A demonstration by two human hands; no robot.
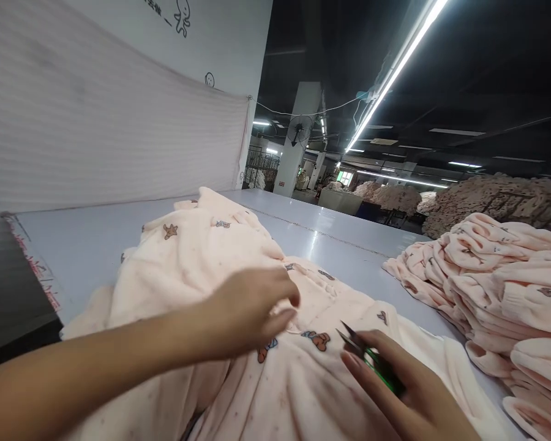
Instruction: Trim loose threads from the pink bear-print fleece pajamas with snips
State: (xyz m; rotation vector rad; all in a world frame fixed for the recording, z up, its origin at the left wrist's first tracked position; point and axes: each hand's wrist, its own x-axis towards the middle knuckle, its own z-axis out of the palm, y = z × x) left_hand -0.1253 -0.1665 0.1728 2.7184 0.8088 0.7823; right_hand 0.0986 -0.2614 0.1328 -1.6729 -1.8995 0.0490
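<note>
Pale pink plush garment [197,257] with printed brown bears lies bunched on the table before me. Over its middle hovers my left hand [257,312], slightly blurred, its fingers curved and the thumb apart from the index finger. Nothing shows between them; whether it touches the cloth I cannot tell. My right hand [408,386] holds green-handled thread snips [371,355]. The dark blades point up and left, a little apart, close above the cloth beside a printed bear. The palm hides part of the handle.
A tall stack of similar pink garments [500,294] stands on the right of the glossy table [349,236]. A pale striped curtain [119,122] hangs at the left. Further back are a pillar with a fan [298,130] and large cloth heaps [496,199].
</note>
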